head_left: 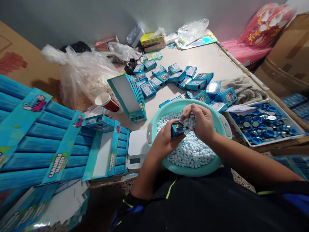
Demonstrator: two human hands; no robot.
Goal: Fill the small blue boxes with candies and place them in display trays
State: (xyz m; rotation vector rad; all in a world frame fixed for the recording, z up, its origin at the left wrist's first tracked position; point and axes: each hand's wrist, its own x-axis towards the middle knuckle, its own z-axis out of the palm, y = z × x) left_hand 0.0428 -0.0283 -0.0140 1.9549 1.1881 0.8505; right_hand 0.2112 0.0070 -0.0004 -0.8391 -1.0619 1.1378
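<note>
My left hand (166, 140) is wrapped round a small blue candy box (177, 130), tilted so that its open end faces my right hand. Cupped at that opening, my right hand (201, 120) holds a clump of pale blue and white candies (189, 123). Both hands are over a turquoise basin (188, 172), and loose candies (193, 149) of the same kind fill it. My right fingers hide part of the box's opening.
Several filled candy boxes (177, 76) lie scattered behind the basin. A white tray (277, 140) of blue caps stands right. To the left are a kitchen scale (138, 145), a paper cup (107, 101), display cartons (98, 158) and a plastic bag (82, 74).
</note>
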